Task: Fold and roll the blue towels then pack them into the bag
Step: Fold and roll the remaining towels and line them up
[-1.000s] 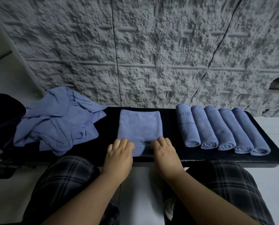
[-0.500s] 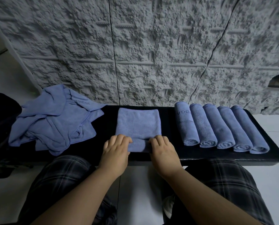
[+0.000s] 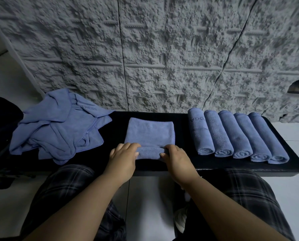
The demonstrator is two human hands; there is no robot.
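While I watch the head view, my left hand (image 3: pixel 123 158) and right hand (image 3: pixel 175 158) curl their fingers round the near rolled edge of the folded towel (image 3: pixel 149 132) at centre frame, keeping the roll tight. Five rolled towels (image 3: pixel 239 136) wait at right, unfolded ones (image 3: pixel 58 127) heaped at left, both clear of my working space.

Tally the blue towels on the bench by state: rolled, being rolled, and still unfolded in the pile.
Rolled towels: 5
Folded towel being rolled by left hand and right hand: 1
Heap of unfolded towels: 1 heap; its towel count cannot be told
Total countable: 6
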